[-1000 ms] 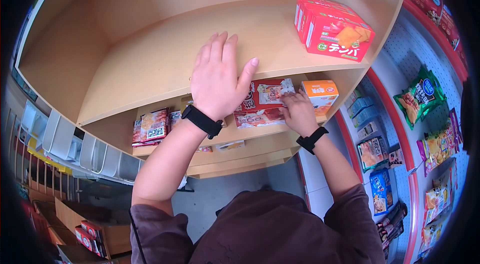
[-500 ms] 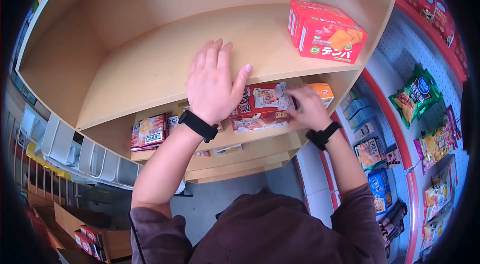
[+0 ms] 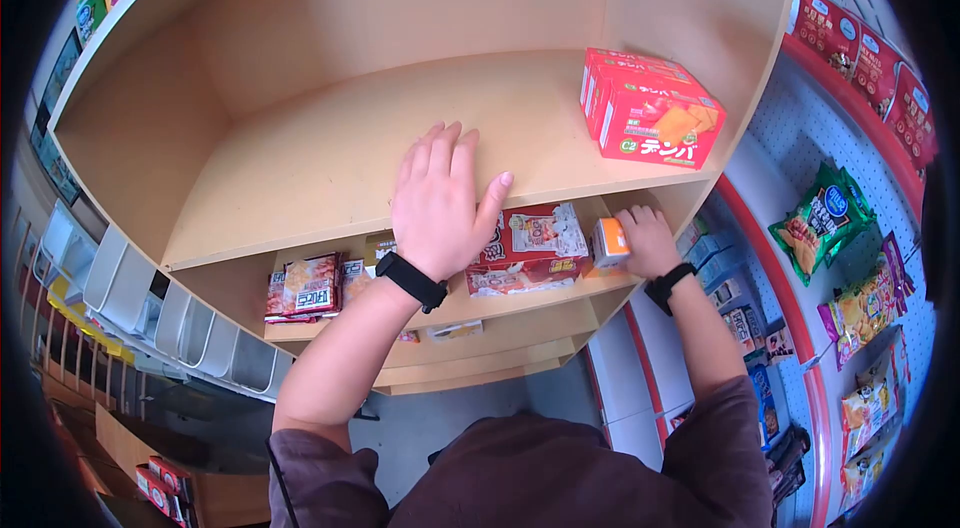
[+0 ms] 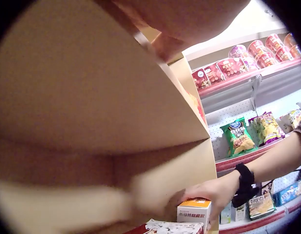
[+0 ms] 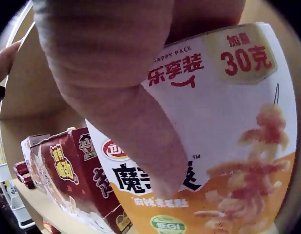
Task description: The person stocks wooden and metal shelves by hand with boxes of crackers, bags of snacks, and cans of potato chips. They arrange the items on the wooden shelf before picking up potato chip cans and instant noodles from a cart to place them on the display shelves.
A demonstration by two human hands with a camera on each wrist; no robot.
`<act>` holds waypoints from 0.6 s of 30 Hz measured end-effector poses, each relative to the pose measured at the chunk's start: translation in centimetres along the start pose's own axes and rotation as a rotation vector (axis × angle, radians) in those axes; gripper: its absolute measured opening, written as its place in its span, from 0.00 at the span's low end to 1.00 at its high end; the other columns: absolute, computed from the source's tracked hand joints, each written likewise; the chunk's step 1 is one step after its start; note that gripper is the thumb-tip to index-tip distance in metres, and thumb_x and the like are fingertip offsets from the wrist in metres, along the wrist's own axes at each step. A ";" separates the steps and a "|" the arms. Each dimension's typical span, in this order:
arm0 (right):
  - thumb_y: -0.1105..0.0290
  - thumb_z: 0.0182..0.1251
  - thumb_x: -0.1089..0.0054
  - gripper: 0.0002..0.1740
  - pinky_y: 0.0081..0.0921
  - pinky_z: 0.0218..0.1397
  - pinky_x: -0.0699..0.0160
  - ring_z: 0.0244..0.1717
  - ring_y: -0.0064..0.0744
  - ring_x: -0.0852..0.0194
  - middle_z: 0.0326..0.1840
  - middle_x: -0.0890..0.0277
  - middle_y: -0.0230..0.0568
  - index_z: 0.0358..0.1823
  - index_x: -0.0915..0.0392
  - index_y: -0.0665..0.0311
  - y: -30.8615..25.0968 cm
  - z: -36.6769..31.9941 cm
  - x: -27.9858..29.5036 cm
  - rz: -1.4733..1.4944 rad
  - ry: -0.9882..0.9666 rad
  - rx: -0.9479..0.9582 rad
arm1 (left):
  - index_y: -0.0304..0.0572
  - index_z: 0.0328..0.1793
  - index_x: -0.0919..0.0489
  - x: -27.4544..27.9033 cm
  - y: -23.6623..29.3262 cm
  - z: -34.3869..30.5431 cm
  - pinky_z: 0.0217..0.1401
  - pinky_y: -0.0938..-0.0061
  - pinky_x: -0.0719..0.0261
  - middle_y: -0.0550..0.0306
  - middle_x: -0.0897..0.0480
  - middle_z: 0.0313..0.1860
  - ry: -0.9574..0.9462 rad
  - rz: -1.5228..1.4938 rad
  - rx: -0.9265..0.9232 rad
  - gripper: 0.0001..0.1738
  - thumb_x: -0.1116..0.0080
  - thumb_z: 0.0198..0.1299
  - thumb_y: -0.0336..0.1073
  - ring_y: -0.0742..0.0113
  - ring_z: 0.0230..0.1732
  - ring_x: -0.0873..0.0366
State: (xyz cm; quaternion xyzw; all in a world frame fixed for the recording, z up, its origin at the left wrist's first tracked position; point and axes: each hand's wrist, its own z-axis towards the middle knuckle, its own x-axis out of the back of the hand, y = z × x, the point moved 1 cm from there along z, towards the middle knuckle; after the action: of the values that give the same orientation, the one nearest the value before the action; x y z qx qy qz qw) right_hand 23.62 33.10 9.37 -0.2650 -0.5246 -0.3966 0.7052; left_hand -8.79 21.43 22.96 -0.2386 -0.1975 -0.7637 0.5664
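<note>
My left hand (image 3: 437, 203) lies with straight fingers and the thumb apart on the front part of the upper shelf (image 3: 330, 163). My right hand (image 3: 650, 240) grips an orange and white snack box (image 3: 609, 246) at the right end of the shelf below. In the right wrist view the thumb (image 5: 160, 156) presses across the printed front of this box. In the left wrist view the right hand (image 4: 218, 192) wraps round its right side. Left of it sits a red snack box (image 3: 535, 236), with a white wrapper-like print on its top.
Red biscuit boxes (image 3: 665, 123) stand at the right of the upper shelf. Red snack packs (image 3: 308, 286) lie at the lower shelf's left. A rack at the right holds a green chip bag (image 3: 825, 218) and other bags. The cabinet's side panel (image 3: 755, 68) rises beside the right hand.
My right hand has left the red snack box, moved right and taken hold of the orange and white box. The left hand has kept its place on the shelf while the head view shifted.
</note>
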 end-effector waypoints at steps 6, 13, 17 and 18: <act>0.62 0.32 0.14 0.44 0.43 0.66 0.35 0.58 0.48 0.29 0.49 0.26 0.43 0.58 0.25 0.60 -1.5 -4.8 4.9 0.068 0.104 0.044 | 0.33 0.65 0.24 0.4 0.1 0.0 0.73 0.51 0.32 0.39 0.22 0.65 -0.004 -0.015 -0.010 0.29 0.45 0.71 0.52 0.40 0.71 0.29; 0.51 0.39 0.14 0.51 0.41 0.58 0.30 0.50 0.53 0.27 0.50 0.23 0.49 0.66 0.26 0.66 -4.6 -6.6 19.6 0.270 0.183 0.228 | 0.34 0.66 0.24 0.5 0.2 0.2 0.74 0.52 0.33 0.40 0.22 0.64 -0.016 -0.065 -0.006 0.28 0.46 0.72 0.51 0.41 0.71 0.29; 0.45 0.46 0.17 0.54 0.39 0.61 0.28 0.53 0.52 0.24 0.54 0.23 0.51 0.71 0.29 0.68 -7.0 -4.8 27.3 0.324 0.353 0.331 | 0.34 0.65 0.25 0.5 0.2 0.1 0.74 0.52 0.33 0.41 0.22 0.64 -0.015 -0.069 -0.012 0.28 0.46 0.72 0.50 0.41 0.71 0.29; 0.47 0.46 0.17 0.53 0.38 0.60 0.28 0.52 0.51 0.24 0.54 0.23 0.52 0.71 0.29 0.69 -7.8 -3.8 28.5 0.328 0.427 0.377 | 0.33 0.65 0.25 0.5 0.1 0.1 0.74 0.52 0.33 0.40 0.22 0.64 -0.009 -0.070 -0.012 0.28 0.46 0.72 0.50 0.41 0.71 0.29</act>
State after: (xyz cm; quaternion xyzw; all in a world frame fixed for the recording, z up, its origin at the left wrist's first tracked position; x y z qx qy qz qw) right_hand 22.92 17.79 34.94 -0.1214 -0.3795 -0.2203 0.8903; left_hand -8.84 21.09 23.29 -0.2384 -0.2039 -0.7831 0.5370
